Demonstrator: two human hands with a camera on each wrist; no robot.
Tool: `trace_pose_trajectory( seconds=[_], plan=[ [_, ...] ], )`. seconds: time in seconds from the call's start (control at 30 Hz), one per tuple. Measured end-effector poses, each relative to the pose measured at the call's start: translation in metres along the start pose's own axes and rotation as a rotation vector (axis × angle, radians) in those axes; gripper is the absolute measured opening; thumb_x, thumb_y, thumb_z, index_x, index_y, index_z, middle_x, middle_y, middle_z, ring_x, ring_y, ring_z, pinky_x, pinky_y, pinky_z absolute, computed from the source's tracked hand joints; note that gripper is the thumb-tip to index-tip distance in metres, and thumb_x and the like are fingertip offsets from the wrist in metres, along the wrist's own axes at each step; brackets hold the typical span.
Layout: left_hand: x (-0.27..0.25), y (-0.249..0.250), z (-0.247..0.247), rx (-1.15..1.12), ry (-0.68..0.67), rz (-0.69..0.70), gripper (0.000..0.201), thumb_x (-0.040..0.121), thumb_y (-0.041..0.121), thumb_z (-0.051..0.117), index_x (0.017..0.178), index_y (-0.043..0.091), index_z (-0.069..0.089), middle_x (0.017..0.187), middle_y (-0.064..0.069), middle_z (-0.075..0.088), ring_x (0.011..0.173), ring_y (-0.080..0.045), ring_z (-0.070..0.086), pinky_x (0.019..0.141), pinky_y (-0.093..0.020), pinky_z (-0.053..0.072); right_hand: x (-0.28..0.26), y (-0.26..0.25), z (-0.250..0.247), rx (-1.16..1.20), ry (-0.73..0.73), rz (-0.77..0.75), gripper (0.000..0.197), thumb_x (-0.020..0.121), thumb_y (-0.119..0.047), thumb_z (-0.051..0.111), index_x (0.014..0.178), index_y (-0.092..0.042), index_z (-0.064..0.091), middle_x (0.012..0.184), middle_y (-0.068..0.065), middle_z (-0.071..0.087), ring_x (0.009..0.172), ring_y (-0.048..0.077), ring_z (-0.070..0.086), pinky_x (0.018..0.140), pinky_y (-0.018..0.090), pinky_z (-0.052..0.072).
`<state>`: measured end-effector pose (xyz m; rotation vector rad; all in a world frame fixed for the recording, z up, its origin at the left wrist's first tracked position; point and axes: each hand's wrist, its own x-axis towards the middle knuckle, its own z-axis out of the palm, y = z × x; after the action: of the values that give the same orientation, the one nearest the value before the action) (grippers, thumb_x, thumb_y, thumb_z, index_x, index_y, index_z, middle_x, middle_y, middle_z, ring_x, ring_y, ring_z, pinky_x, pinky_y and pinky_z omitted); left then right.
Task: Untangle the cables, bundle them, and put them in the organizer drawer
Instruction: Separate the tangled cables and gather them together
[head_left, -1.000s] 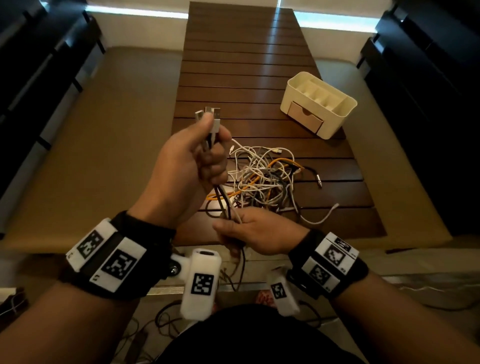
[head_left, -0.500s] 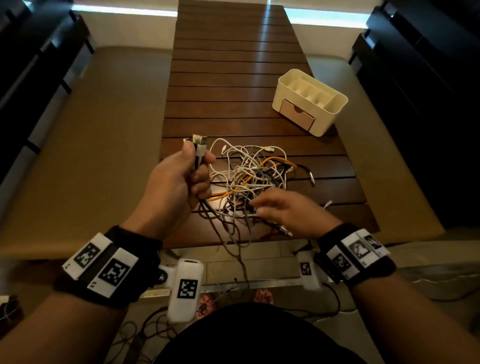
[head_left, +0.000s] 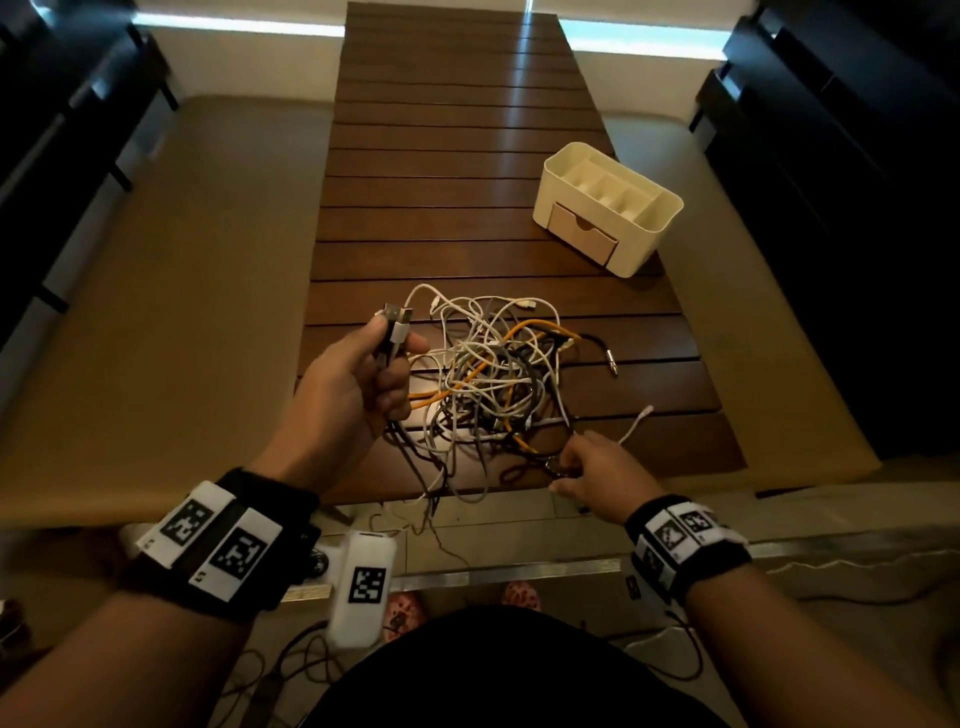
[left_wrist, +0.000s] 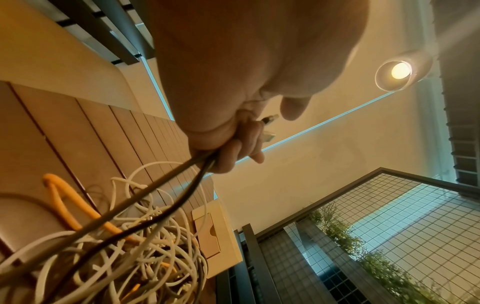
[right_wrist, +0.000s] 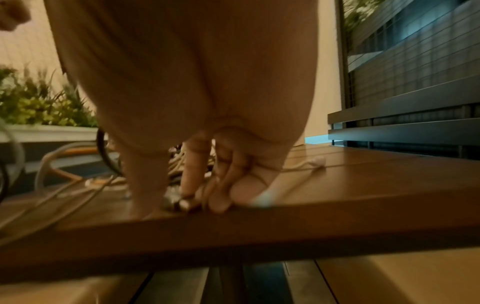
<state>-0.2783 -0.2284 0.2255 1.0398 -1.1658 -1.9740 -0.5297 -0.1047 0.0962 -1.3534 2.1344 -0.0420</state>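
From the head view, my left hand (head_left: 358, 384) is lifted over the near left of the surface (head_left: 457, 171), its fingers curled around a few USB plugs (head_left: 396, 325) that point up and away. Their cords drop down into the tangled cables (head_left: 493, 384) in the middle. My right hand (head_left: 597, 470) is at the near edge, pinching a metal connector (head_left: 556, 464) on the near right side of the tangle. The organizer (head_left: 613, 208) stands far right, its drawer (head_left: 582, 236) closed.

From the left wrist, the fingers (left_wrist: 233, 152) clamp dark cords (left_wrist: 166, 197) running toward the pile.

From the right wrist, thumb and fingers (right_wrist: 192, 174) pinch the connector flat on the surface. I judge the right hand is nearer to it, and the cord's long axis runs from there back left into the tangle.
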Motion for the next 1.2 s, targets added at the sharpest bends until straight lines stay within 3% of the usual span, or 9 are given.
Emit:
trace_pose_trajectory(
  seconds=[0.2,0.4,0.47,0.53,0.6,0.77,0.87,1.03,1.2],
  plan=[
    [0.005,-0.002,0.003,0.028,0.024,0.021,0.045,0.106,0.034,0.03,0.104,0.004,0.063,0.064,0.004,0.03,0.053,-0.009,0.027,0.053,-0.026,0.025,0.007,0.0,-0.004,0.003,0.074,-0.065,0.026,0.089,-0.024,0.069,0.112,-0.013,0.067,0.109,0.004,0.059,0.104,0.022,0.055,0.087,0.034,0.047],
    [0.008,-0.001,0.005,0.095,0.013,0.104,0.042,0.106,0.03,0.034,0.121,0.001,0.061,0.065,0.004,0.035,0.056,-0.009,0.031,0.054,-0.023,0.029,0.003,-0.024,-0.055,0.274,0.147,-0.176,0.004,0.089,-0.027,0.07,0.09,-0.024,0.068,0.099,-0.006,0.056,0.093,0.011,0.057,0.08,0.028,0.05],
    [0.01,0.002,0.009,0.108,-0.01,0.125,0.042,0.101,0.034,0.039,0.119,0.003,0.062,0.066,0.003,0.034,0.057,-0.009,0.03,0.056,-0.024,0.028,0.0,-0.038,-0.082,0.454,0.255,-0.228,0.007,0.087,-0.026,0.072,0.084,-0.022,0.067,0.097,-0.004,0.061,0.086,0.007,0.059,0.074,0.025,0.049],
    [0.014,0.005,0.013,0.152,-0.023,0.165,0.042,0.096,0.039,0.043,0.112,0.005,0.063,0.067,0.003,0.033,0.059,-0.01,0.03,0.057,-0.025,0.027,-0.003,-0.053,-0.107,0.627,0.331,-0.268,0.006,0.087,-0.025,0.072,0.086,-0.02,0.069,0.094,-0.003,0.068,0.082,0.009,0.064,0.073,0.031,0.054],
    [0.018,0.008,0.017,0.176,-0.022,0.221,0.036,0.101,0.039,0.044,0.106,0.008,0.063,0.066,0.005,0.036,0.059,-0.01,0.031,0.058,-0.026,0.029,-0.006,-0.069,-0.128,0.762,0.386,-0.295,0.008,0.09,-0.027,0.068,0.09,-0.019,0.068,0.094,0.0,0.072,0.085,0.016,0.069,0.072,0.037,0.059],
    [0.021,0.019,0.026,0.101,0.028,0.352,0.027,0.103,0.035,0.044,0.091,0.016,0.06,0.064,0.011,0.045,0.059,-0.009,0.036,0.06,-0.029,0.03,-0.02,-0.105,-0.174,1.125,0.563,-0.453,0.008,0.101,-0.021,0.055,0.094,-0.02,0.058,0.094,0.005,0.076,0.086,0.019,0.074,0.059,0.033,0.06],
    [0.023,0.024,0.032,0.102,0.072,0.399,0.028,0.106,0.031,0.04,0.087,0.017,0.056,0.062,0.012,0.044,0.057,-0.007,0.036,0.059,-0.027,0.032,-0.019,-0.109,-0.174,1.084,0.529,-0.432,0.007,0.103,-0.023,0.052,0.096,-0.021,0.054,0.091,0.006,0.075,0.082,0.019,0.073,0.057,0.035,0.058],
    [0.027,0.025,0.041,0.151,0.094,0.419,0.03,0.091,0.044,0.045,0.092,0.016,0.055,0.062,0.012,0.043,0.057,-0.006,0.038,0.056,-0.024,0.035,-0.007,-0.106,-0.146,0.967,0.343,-0.326,0.014,0.092,-0.015,0.069,0.098,-0.02,0.057,0.094,0.004,0.072,0.087,0.025,0.073,0.08,0.053,0.06],
    [0.032,0.02,0.051,0.218,0.103,0.429,0.025,0.097,0.042,0.046,0.1,0.022,0.06,0.064,0.014,0.046,0.06,-0.004,0.041,0.058,-0.024,0.037,-0.016,-0.122,-0.145,0.871,0.261,-0.453,0.018,0.086,-0.012,0.074,0.096,-0.022,0.063,0.092,0.003,0.073,0.085,0.018,0.072,0.082,0.045,0.06]
  ],
)
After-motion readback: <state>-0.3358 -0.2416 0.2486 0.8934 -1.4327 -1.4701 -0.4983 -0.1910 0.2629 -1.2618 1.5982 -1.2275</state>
